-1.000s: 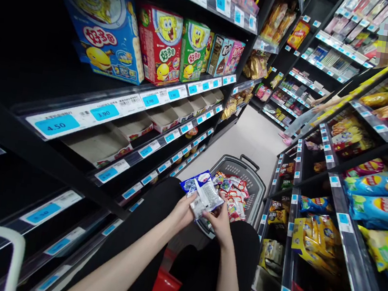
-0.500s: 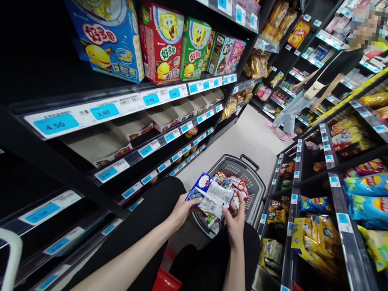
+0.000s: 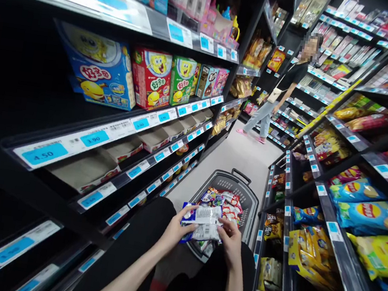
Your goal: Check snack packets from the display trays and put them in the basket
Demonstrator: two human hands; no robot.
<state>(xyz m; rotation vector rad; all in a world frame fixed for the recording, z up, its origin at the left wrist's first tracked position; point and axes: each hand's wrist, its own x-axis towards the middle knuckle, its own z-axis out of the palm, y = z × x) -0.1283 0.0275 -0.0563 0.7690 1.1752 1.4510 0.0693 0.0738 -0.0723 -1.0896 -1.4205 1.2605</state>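
Between my two hands is a blue and silver snack packet [image 3: 207, 222], its printed back with a barcode turned up toward me. My left hand [image 3: 178, 224] pinches the packet's left end, thumb on top. At the right end, the fingers and thumb of my right hand [image 3: 231, 240] close on its edge. Just beyond and below the packet stands a grey shopping basket [image 3: 251, 204] on the floor, with several red, white and colourful snack packets [image 3: 231, 206] inside. The held packet hides part of the basket's contents.
Shelves with snack boxes [image 3: 152, 79] and price labels line my left side. On the right, shelves hold chip bags [image 3: 373, 216] and a yellow display box [image 3: 309, 251]. A person [image 3: 283, 90] in a black top is at the aisle's far end.
My view has tilted up, so shelves and basket appear lower. Both hands still hold the packet, now lying more level. The person at the far end has moved left in view.
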